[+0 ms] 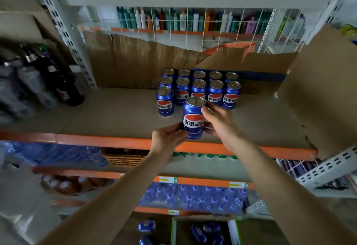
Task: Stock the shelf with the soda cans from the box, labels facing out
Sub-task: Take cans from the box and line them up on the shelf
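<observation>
Cardboard-lined shelf [116,113]: both hands, left [166,138] and right [216,119], grip 1 upright soda can [193,118], label outward, near the front edge before stocked rows [199,88].

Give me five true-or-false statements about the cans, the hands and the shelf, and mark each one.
1. Both hands hold one can. True: the left hand and the right hand grip the held can.
2. The held can lies on its side. False: it is upright.
3. Its label faces the camera. True.
4. The shelf holds no other cans. False: the stocked cans stand in rows behind.
5. The box below is empty. False: cans lie inside.
</observation>
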